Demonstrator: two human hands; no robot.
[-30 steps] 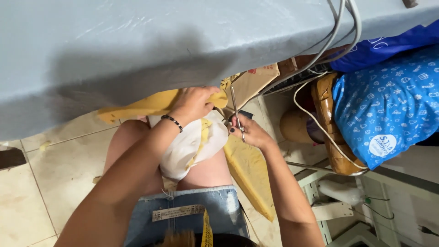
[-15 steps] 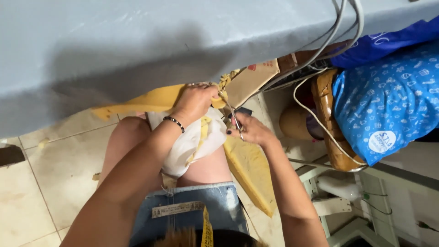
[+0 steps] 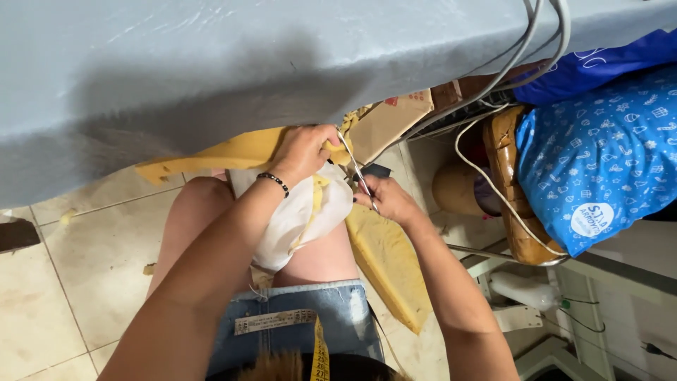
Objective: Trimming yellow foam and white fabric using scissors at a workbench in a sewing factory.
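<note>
Looming overhead, grey table [image 3: 211, 63] shades beige floor tiles [image 3: 63, 282] (crumb-littered).

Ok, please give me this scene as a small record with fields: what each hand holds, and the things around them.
left hand: grips the upper edge of the yellow foam piece, a beaded bracelet on the wrist
right hand: holds scissors, blades pointing up toward the left hand
on the lap: white cloth with a yellow strip across it
beside the right knee: second yellow foam slab, hanging toward the tiled floor
above: grey table
right side: blue patterned bag, grey cables
bottom edge: yellow tape measure
</note>
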